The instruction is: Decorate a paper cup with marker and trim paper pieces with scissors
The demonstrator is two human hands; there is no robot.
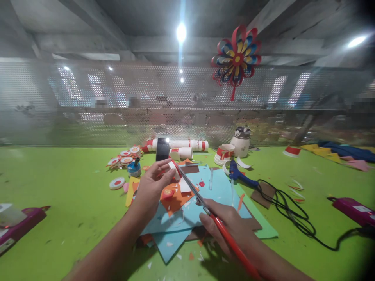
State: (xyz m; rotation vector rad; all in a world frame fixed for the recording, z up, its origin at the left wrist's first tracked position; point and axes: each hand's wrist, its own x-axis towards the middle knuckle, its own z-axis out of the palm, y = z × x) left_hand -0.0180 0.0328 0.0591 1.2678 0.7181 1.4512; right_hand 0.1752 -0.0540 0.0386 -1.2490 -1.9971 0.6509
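My left hand is closed on a small red and white piece of paper, pinched between thumb and fingers. In my right hand is a pair of scissors with long metal blades and red handles. The blade tips reach up to the paper's edge; whether they bite into it I cannot tell. Below both hands lie light blue sheets, an orange sheet and small scraps. A small red round piece rests on the orange sheet, and a clear stick on the blue one.
A blue glue gun with a looped black cable lies to the right. Behind stand paper cups, a black tape roll and a white jar. Decorated discs sit left. Purple power strips lie at both sides.
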